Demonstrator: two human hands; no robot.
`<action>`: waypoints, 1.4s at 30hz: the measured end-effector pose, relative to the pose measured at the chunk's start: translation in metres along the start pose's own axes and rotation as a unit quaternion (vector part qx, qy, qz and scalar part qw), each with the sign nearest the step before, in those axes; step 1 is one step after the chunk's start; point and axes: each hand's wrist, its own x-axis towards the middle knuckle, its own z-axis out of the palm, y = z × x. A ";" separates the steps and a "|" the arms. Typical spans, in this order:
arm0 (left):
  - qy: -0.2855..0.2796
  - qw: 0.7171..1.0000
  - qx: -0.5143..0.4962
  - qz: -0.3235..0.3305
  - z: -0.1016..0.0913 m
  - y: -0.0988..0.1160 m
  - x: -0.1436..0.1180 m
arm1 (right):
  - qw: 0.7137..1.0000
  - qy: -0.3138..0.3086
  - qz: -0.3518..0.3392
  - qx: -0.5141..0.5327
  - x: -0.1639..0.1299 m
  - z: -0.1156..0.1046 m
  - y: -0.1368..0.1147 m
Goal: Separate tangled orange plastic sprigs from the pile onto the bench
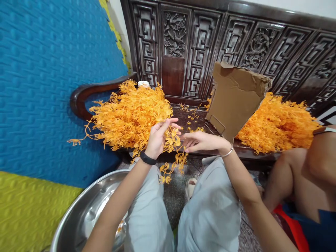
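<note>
Fingers of my left hand (159, 138) pinched a light, springy orange plastic sprig (173, 154); my right hand (202, 141) hovered open, touching its brittle stems, best gripped near the stalk.

Carved bench (194, 120): two orange sprue heaps (131, 115), cardboard (235, 98).

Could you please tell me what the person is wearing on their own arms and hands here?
Both forearms are bare, with no sleeves and no gloves. The left hand has a black band round its wrist. The right hand has a thin silver bangle at its wrist.
</note>
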 end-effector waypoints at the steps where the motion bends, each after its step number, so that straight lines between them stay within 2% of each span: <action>1: -0.003 1.000 0.012 0.000 0.000 0.000 -0.001 | 0.999 0.022 -0.013 -0.036 -0.001 -0.003 0.000; 3: -0.025 0.999 0.043 -0.012 0.001 -0.001 -0.002 | 0.992 0.109 -0.039 -0.054 -0.001 -0.007 0.001; 5: -0.062 0.994 0.080 -0.028 0.003 -0.003 -0.003 | 0.980 0.194 -0.054 0.010 0.002 -0.009 0.002; 8: -0.105 0.986 0.125 -0.022 0.008 -0.007 -0.003 | 0.962 0.239 -0.049 0.119 0.008 -0.009 0.001; 11: -0.124 0.984 0.130 -0.023 0.012 -0.009 -0.003 | 0.967 0.230 -0.049 0.102 0.007 -0.007 -0.003; 14: -0.142 0.982 0.113 -0.055 0.012 -0.010 -0.003 | 0.971 0.223 -0.065 0.064 0.003 -0.005 -0.007; 18: -0.152 0.980 0.105 -0.073 0.009 -0.009 -0.002 | 0.958 0.266 -0.078 0.068 -0.001 -0.005 -0.008; 23: -0.088 0.986 0.141 -0.027 0.007 -0.013 0.000 | 0.951 0.288 -0.103 0.053 -0.002 -0.004 -0.007; 28: -0.015 0.993 0.114 0.027 0.008 -0.016 0.000 | 0.955 0.281 -0.084 0.048 -0.002 -0.004 -0.006; 33: -0.015 0.993 0.110 0.039 0.005 -0.015 -0.001 | 0.959 0.260 -0.073 0.083 0.001 -0.003 -0.003; 38: -0.022 0.998 0.062 -0.014 0.006 -0.017 -0.001 | 0.965 0.234 -0.068 0.093 0.006 -0.002 -0.002; 42: -0.031 0.996 0.077 -0.026 0.007 -0.016 -0.002 | 0.974 0.208 -0.050 0.070 0.008 -0.002 -0.002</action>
